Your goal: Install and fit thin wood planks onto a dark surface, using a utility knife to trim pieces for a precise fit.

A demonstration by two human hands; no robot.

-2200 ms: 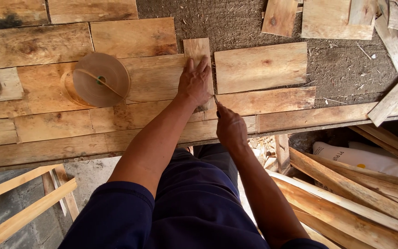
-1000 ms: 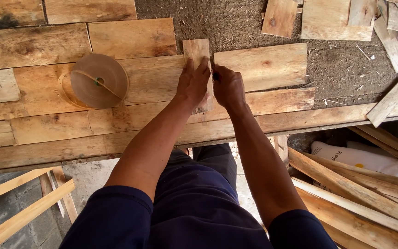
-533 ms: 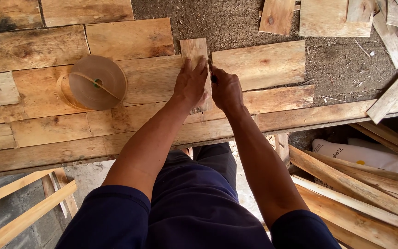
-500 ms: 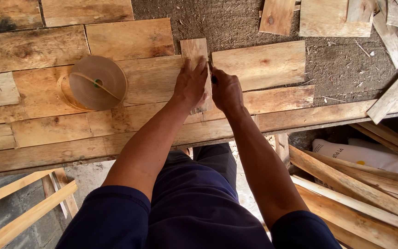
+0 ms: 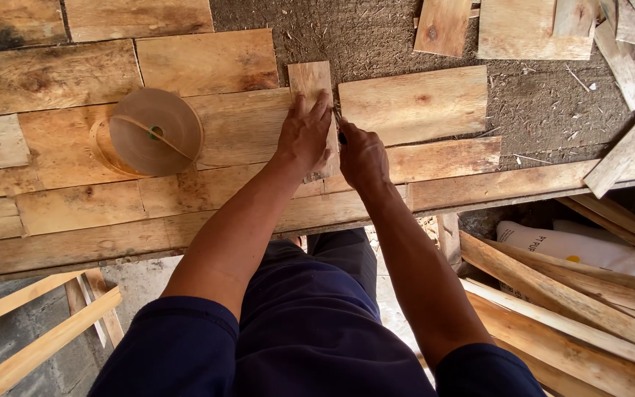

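Observation:
My left hand (image 5: 304, 134) lies flat on a narrow upright wooden strip (image 5: 310, 79) that rests across the boards of a workbench (image 5: 75, 213). Right beside it, my right hand (image 5: 361, 156) is closed around a small dark tool, likely a pencil or blade (image 5: 339, 131), with its tip at the strip's right edge. A wider pale board (image 5: 413, 103) lies just right of the strip.
A brown roll of tape (image 5: 154, 132) sits on the bench to the left. Loose board offcuts (image 5: 538, 29) lie on the dirt beyond. Long slats (image 5: 553, 294) and a white bag (image 5: 589, 246) are piled at the lower right, more slats (image 5: 31, 338) at the lower left.
My right hand moved up from the bench's near edge to beside my left hand on the strip, then crept slightly farther along its right edge. My left hand stayed put.

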